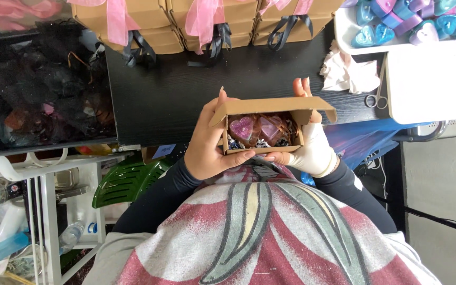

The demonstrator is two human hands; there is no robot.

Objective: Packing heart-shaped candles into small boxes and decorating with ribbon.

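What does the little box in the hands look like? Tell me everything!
The small cardboard box is plain brown, oblong and open, its lid flaps standing out at the top and sides. Inside lie two glittery pink hearts on dark shredded paper. It is held tilted above the black table, with the left hand gripping one end and the right hand, wrapped in pale material, holding the other.

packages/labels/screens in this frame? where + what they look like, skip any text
Small open box: brown cardboard, rectangular, held between left hand and right hand; pink heart shapes on shredded filler inside.
Closed boxes: brown cardboard, row along the black table's far edge, pink and black ribbons.
White tray: top right, blue and purple wrapped hearts.
No screens seen.
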